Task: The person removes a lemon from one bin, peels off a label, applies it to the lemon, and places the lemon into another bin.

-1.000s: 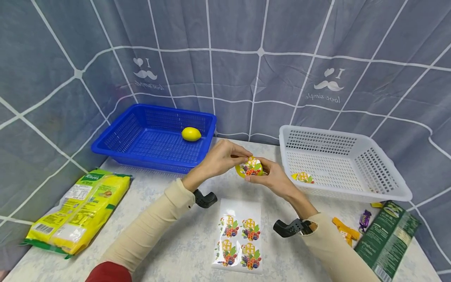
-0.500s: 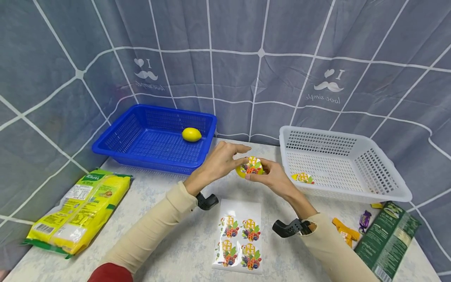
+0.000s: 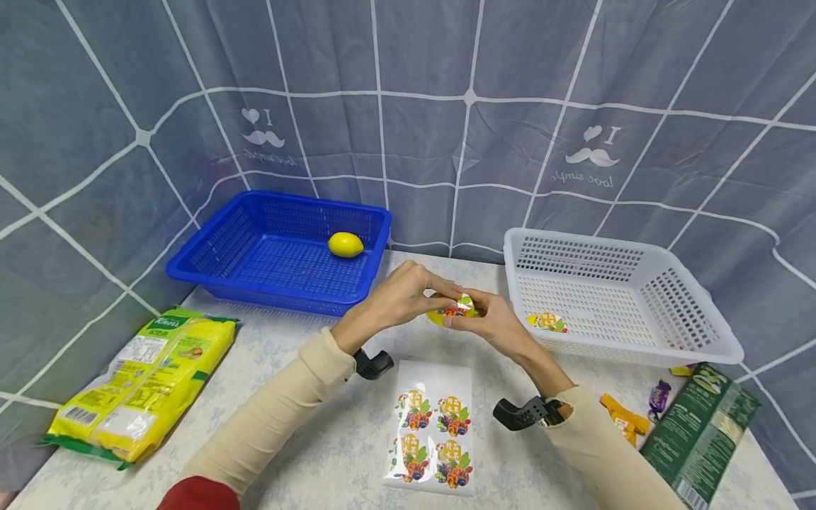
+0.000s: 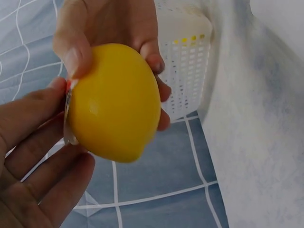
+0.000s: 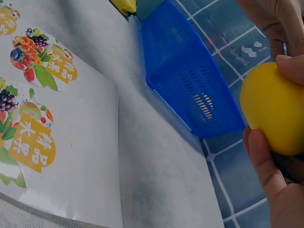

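Note:
In the head view, my right hand (image 3: pixel 497 322) grips a yellow lemon (image 4: pixel 121 107) above the middle of the table. A fruit-print sticker (image 3: pixel 465 305) lies on the lemon's upper face, partly covered by fingers. My left hand (image 3: pixel 400 296) reaches over from the left, its fingers pressing on the sticker. From the left wrist, the sticker shows only as a thin edge along the lemon's side, with the left fingertips against it. A sheet of fruit stickers (image 3: pixel 430 428) lies on the table below both hands.
A blue basket (image 3: pixel 280 292) holding a lemon (image 3: pixel 346 244) stands at back left. The white basket (image 3: pixel 627 352) at right holds a stickered lemon (image 3: pixel 547 321). A yellow Knorr bag (image 3: pixel 149 382) lies far left; a green packet (image 3: pixel 701 425) and candies (image 3: pixel 627 414) lie right.
Half a second ago my left index finger was lifted off the sticker; now it is back down on it and covers more of it. The right hand and lemon have barely moved.

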Demonstrator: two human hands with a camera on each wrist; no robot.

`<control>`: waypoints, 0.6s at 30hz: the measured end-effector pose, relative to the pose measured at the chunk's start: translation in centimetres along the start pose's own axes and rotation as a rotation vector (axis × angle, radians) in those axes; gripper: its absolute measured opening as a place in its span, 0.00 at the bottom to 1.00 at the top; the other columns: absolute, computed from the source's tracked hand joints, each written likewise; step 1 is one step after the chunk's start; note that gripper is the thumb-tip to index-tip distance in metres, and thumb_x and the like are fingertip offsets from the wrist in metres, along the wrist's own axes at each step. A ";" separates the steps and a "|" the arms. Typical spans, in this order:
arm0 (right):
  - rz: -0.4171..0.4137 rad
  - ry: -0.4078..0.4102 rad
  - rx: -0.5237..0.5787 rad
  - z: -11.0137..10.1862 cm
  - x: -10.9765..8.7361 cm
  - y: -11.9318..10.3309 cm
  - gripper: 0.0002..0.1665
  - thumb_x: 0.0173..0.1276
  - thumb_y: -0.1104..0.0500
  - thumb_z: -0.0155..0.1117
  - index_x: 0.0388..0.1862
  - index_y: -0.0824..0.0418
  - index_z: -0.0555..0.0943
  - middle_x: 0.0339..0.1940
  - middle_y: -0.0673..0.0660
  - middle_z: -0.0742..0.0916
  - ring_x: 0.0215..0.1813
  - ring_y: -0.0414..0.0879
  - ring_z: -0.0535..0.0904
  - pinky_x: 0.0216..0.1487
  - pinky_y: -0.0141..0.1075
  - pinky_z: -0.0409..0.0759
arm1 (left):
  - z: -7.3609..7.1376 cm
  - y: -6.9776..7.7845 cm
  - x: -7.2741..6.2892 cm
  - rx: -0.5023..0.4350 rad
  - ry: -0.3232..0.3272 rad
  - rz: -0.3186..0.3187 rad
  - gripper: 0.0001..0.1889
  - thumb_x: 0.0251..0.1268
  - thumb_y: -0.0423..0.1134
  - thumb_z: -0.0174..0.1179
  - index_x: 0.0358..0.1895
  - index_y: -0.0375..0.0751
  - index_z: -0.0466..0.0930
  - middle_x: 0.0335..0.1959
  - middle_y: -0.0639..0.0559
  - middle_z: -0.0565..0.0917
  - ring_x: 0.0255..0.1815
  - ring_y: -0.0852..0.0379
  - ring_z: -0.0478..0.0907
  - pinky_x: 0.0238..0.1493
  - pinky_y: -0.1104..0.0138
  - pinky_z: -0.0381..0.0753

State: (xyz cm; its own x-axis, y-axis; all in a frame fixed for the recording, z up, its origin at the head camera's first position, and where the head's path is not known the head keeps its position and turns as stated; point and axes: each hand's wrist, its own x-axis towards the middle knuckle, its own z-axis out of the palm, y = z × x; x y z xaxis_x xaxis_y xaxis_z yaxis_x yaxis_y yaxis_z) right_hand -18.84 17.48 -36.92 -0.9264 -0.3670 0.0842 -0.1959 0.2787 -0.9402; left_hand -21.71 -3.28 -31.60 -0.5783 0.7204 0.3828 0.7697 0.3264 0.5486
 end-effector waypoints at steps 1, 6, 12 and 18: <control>0.002 -0.007 0.008 0.0 0.0 0.0 0.34 0.63 0.55 0.71 0.67 0.61 0.74 0.50 0.58 0.86 0.44 0.48 0.83 0.46 0.40 0.82 | 0.0 -0.1 0.0 -0.015 -0.004 -0.008 0.09 0.63 0.34 0.67 0.44 0.38 0.89 0.46 0.50 0.87 0.47 0.57 0.85 0.44 0.71 0.82; 0.012 -0.042 0.033 -0.3 -0.2 -0.2 0.37 0.60 0.59 0.74 0.69 0.62 0.72 0.51 0.60 0.86 0.46 0.50 0.83 0.44 0.38 0.83 | 0.0 -0.5 0.0 -0.075 -0.031 -0.025 0.11 0.63 0.36 0.67 0.47 0.38 0.88 0.47 0.51 0.87 0.46 0.62 0.84 0.39 0.73 0.80; 0.018 -0.049 0.014 -0.5 -0.2 -0.8 0.43 0.55 0.61 0.77 0.70 0.62 0.71 0.48 0.60 0.86 0.41 0.49 0.82 0.37 0.33 0.81 | -0.3 -0.6 0.1 -0.093 -0.079 -0.020 0.15 0.63 0.38 0.68 0.52 0.38 0.86 0.50 0.50 0.86 0.37 0.66 0.80 0.37 0.74 0.78; 0.031 -0.047 -0.040 -0.8 -0.4 -1.0 0.44 0.54 0.59 0.78 0.70 0.60 0.71 0.37 0.57 0.87 0.31 0.44 0.77 0.29 0.31 0.75 | -0.1 -1.2 0.1 -0.170 -0.114 -0.044 0.20 0.59 0.36 0.71 0.56 0.40 0.83 0.55 0.51 0.84 0.54 0.62 0.80 0.51 0.68 0.81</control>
State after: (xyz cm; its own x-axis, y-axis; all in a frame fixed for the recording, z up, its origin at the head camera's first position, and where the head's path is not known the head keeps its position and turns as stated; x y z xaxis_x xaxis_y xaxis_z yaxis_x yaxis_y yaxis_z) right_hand -18.59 18.08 -35.72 -0.9162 -0.3988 0.0387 -0.1810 0.3258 -0.9280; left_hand -22.71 -3.70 -32.15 -0.5685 0.7757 0.2741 0.6823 0.2584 0.6839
